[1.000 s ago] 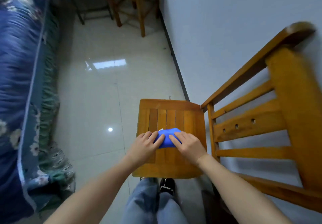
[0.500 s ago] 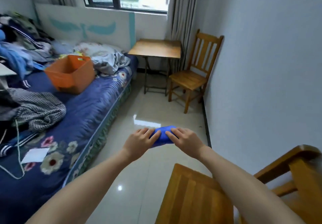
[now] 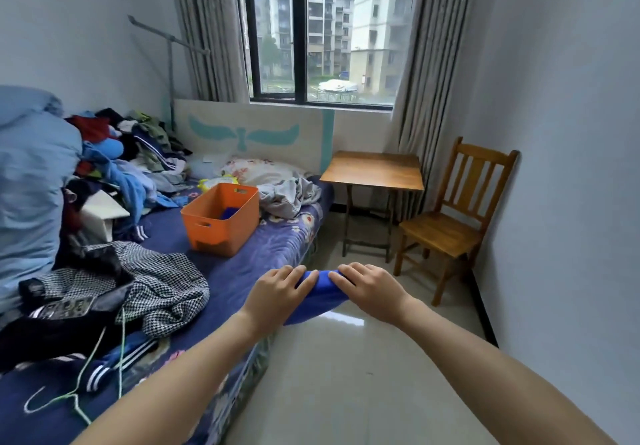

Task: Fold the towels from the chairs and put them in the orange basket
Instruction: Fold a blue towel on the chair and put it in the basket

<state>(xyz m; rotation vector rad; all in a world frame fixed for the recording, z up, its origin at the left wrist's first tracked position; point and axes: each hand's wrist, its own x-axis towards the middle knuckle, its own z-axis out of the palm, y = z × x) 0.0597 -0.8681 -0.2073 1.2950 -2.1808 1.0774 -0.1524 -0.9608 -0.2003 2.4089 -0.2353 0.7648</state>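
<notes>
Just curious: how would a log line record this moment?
left hand, right hand: grip folded blue towel | orange basket: on bed, ahead

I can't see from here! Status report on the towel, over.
Holding with left hand and right hand: the folded blue towel. Ahead on the bed, the orange basket, something blue inside. Nothing seen blocking the way.

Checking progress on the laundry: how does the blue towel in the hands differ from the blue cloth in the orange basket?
The blue towel is held in the air by the left hand and right hand; the blue cloth lies inside the orange basket on the bed. The towel is largely in view; the cloth is mostly hidden by the basket's wall. Both are strong blue.
</notes>
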